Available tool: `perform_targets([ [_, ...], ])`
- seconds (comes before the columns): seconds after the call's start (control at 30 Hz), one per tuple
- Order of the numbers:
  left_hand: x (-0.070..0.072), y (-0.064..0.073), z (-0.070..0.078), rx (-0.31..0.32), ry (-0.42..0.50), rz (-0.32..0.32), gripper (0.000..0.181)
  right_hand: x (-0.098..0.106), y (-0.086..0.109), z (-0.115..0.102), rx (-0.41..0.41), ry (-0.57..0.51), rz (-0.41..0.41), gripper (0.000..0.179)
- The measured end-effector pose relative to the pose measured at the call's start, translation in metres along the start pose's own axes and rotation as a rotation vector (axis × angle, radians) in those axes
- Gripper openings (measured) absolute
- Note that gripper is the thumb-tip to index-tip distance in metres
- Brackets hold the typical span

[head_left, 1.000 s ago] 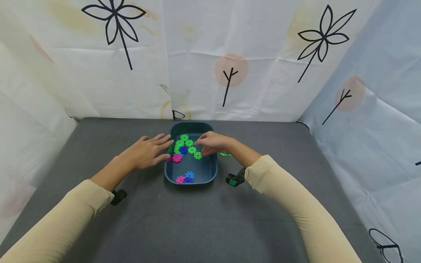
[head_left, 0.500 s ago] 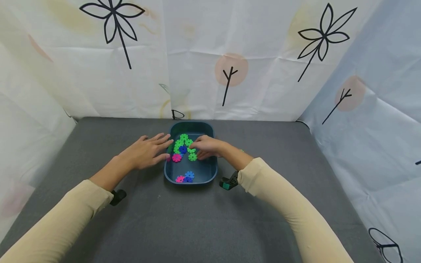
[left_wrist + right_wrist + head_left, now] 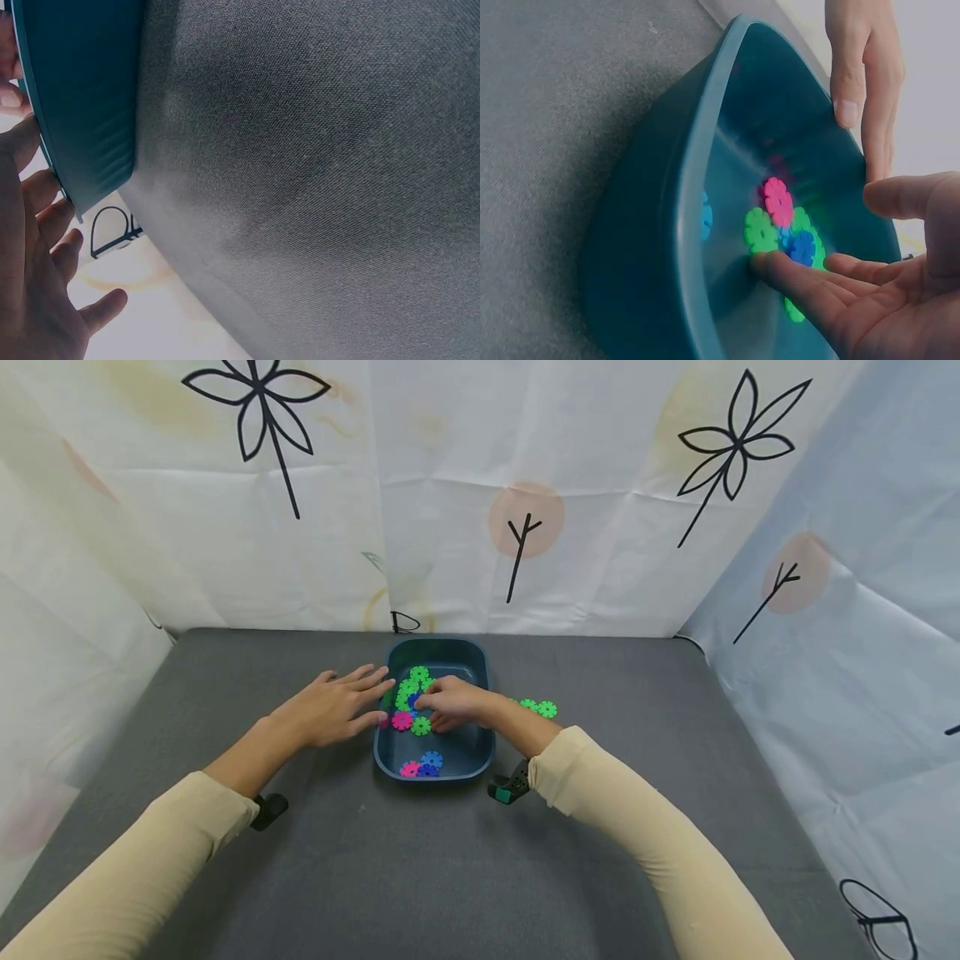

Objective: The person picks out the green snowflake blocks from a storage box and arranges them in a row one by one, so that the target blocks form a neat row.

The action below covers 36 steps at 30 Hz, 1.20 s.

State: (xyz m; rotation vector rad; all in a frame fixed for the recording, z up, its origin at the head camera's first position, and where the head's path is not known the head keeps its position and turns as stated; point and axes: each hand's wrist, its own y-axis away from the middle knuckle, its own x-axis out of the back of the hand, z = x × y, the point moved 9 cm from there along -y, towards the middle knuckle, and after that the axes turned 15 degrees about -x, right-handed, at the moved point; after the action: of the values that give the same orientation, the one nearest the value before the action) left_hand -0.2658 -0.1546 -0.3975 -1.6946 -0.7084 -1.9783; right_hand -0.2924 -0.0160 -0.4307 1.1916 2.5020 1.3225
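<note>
A deep blue-green plastic bin (image 3: 465, 750) holds several flat notched discs shaped like flowers. My left hand (image 3: 336, 705) rests at the bin's left rim with its fingers spread. In the left wrist view its fingertips (image 3: 58, 217) lie along the rim. My right hand (image 3: 459, 703) reaches down inside. One of its fingertips touches the edge of a green disc (image 3: 762, 231), while the thumb stands apart in the right wrist view. Close beside that disc are a pink disc (image 3: 402, 721) and a dark blue disc (image 3: 802, 247); more green discs (image 3: 419, 674) are farther back.
Blue and pink discs (image 3: 410, 769) sit at the bin's near end. On the grey table (image 3: 375, 868), right of the bin and partly behind the right forearm, are several green discs (image 3: 547, 709). White printed cloth (image 3: 600, 577) stands behind and at both sides.
My right hand has moved left and a little nearer inside the bin, and the green disc at its fingertips has slid left toward the pink one. My left hand stays in place.
</note>
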Motion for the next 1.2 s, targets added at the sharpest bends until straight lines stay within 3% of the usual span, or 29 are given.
perform_targets([
  [0.43, 0.001, 0.0, 0.001, -0.017, -0.016, 0.022, 0.064, -0.019, 0.001, -0.008, 0.025, -0.045, -0.09, 0.047],
  [1.2, 0.003, 0.001, 0.005, -0.031, -0.014, 0.027, 0.063, -0.042, -0.008, -0.014, 0.053, -0.133, -0.129, 0.052],
])
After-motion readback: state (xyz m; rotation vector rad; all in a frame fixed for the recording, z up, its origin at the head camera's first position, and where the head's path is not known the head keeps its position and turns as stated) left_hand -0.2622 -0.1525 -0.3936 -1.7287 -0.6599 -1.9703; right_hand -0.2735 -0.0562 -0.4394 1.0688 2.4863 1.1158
